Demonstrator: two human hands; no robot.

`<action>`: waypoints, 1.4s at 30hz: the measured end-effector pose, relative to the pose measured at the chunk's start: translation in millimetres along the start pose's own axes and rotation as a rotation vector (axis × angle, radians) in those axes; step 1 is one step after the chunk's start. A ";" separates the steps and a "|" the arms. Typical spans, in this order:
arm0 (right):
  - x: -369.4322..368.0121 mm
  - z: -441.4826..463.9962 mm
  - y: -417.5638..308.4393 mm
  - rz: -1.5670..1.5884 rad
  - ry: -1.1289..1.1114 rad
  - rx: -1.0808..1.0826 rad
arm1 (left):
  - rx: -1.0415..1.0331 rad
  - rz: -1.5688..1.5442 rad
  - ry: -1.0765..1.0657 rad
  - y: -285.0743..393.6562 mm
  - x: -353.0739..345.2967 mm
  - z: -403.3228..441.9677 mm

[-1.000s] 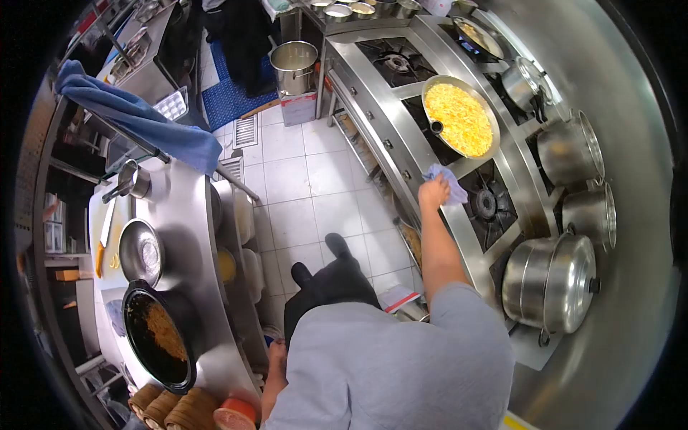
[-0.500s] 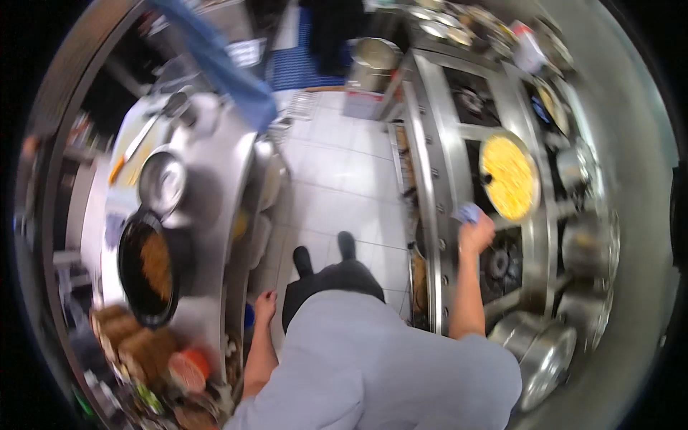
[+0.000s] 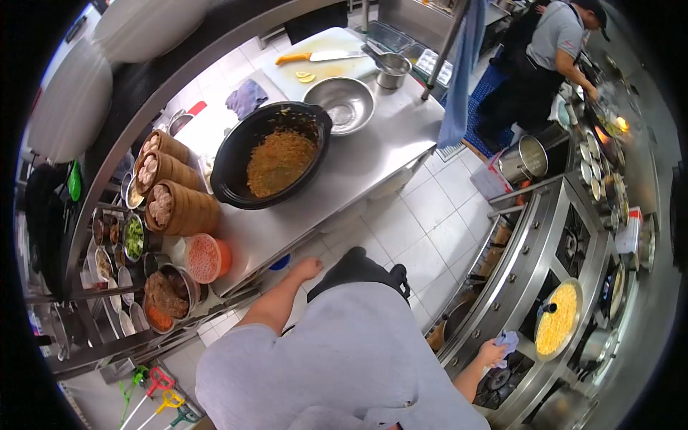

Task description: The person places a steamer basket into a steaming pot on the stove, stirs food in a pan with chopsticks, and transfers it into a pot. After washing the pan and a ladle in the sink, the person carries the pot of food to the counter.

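My right hand (image 3: 491,354) is closed on a crumpled blue-grey cloth (image 3: 508,344) at the front of the stove. Just right of it, a wide pan of yellow food (image 3: 557,322) sits on a burner. My left hand (image 3: 308,269) hangs over the floor beside the steel table (image 3: 287,233), its fingers curled with nothing seen in them. On that table stand a black oval pot of shredded brownish food (image 3: 281,163) and a steel bowl (image 3: 344,107).
A knife (image 3: 330,56) lies on a cutting board (image 3: 355,41). Bamboo steamers (image 3: 183,208) and an orange tub (image 3: 208,258) stand left. A co-worker (image 3: 555,43) works by a flame at the far stove. A steel pot (image 3: 527,158) stands beyond the near stove's end.
The view has swung left toward the table, and the co-worker now shows more fully. My left hand has moved forward from my side. My right hand still holds the cloth near the stove.
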State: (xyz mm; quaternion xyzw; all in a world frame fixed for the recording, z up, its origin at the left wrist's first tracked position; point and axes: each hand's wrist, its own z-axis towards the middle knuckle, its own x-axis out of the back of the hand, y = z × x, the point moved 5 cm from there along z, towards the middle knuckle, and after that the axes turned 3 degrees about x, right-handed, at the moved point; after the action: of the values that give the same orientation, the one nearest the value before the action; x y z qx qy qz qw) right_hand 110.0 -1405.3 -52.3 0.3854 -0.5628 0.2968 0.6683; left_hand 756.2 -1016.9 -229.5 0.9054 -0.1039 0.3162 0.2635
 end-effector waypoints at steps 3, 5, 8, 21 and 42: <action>10.5 -30.5 -14.3 -0.028 0.303 0.058 | -0.276 -0.154 0.178 125.3 115.6 -77.7; 17.8 -55.9 -34.0 -0.035 0.354 0.080 | -0.361 -0.186 0.247 140.7 143.7 -79.0; 5.6 -78.3 -51.1 0.121 0.276 0.292 | -0.701 -0.072 0.643 147.4 168.6 -69.3; -106.5 -234.1 -153.5 0.372 -0.747 0.850 | -0.779 0.201 0.814 170.6 194.4 -68.1; -102.6 -269.2 -221.8 0.136 -0.841 1.043 | -0.722 0.108 0.793 159.8 206.6 -68.2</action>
State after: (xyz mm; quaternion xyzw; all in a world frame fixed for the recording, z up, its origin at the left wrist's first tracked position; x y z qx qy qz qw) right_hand 415.6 -1289.7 -211.8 0.7041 -0.5813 0.3958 0.0982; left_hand 825.1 -1118.5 10.9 0.5616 -0.1449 0.5913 0.5603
